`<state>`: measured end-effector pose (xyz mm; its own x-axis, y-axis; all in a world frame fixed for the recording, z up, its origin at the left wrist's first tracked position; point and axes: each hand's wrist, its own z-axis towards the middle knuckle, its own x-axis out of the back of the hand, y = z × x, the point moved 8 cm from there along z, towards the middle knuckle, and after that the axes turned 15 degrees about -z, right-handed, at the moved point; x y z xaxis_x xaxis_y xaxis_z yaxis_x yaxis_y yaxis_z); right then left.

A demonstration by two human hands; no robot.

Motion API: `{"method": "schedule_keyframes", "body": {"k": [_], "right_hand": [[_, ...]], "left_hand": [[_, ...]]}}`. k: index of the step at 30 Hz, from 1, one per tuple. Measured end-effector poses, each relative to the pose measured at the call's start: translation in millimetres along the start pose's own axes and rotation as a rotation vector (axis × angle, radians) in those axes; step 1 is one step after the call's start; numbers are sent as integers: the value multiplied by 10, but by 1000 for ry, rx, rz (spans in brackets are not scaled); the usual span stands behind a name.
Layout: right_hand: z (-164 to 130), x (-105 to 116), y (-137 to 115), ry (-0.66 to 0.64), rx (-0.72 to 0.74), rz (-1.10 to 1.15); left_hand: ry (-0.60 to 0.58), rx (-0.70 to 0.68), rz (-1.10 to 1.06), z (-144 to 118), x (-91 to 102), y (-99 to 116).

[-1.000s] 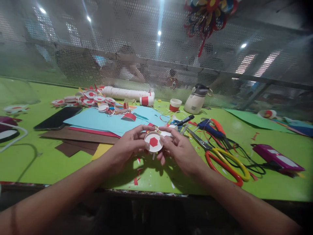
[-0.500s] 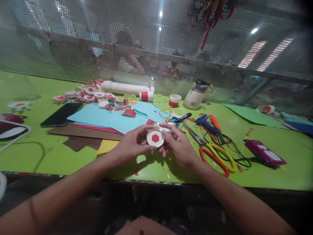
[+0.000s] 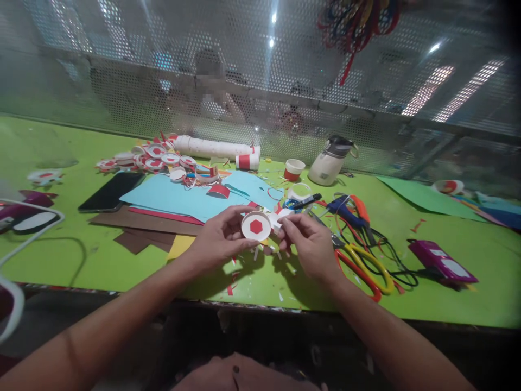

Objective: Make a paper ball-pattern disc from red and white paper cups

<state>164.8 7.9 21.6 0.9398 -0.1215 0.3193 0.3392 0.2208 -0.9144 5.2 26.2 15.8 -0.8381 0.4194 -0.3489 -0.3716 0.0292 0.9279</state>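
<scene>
Paper disc: matt white card with a red paper hexagon stuck at its centre, held against bare skin of the left hand. Right hand fingers pinch a small white paper piece. Table: smooth green surface with a slight sheen, littered with paper scraps. Sheets: matt coloured paper, blue over red, brown and yellow. Scissors: glossy red and yellow plastic handles, dull metal blades. Phone: glossy black glass face. Tube: smooth white, plastic or card, cannot tell. Bottle: smooth cream plastic. Screen behind: perforated metal sheet, shiny.
</scene>
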Motion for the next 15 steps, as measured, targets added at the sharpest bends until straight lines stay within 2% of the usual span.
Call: {"method": "schedule_keyframes", "body": {"k": [3,7,11,13,15], "right_hand": [[-3,20,3,16,-8,-37],[-16,120,-51,136,54,-86],[-114,208,-276,292,324,-250],[-182,149,-389,295,482,-394],[-222,53,-435,255,576,-516]], "left_hand": [[10,14,-10,1,6,-9],[3,46,-43,4,1,-45],[1,88,-60,1,-2,-84],[8,109,-69,-4,2,-106],[25,119,-81,-9,13,-124]]}}
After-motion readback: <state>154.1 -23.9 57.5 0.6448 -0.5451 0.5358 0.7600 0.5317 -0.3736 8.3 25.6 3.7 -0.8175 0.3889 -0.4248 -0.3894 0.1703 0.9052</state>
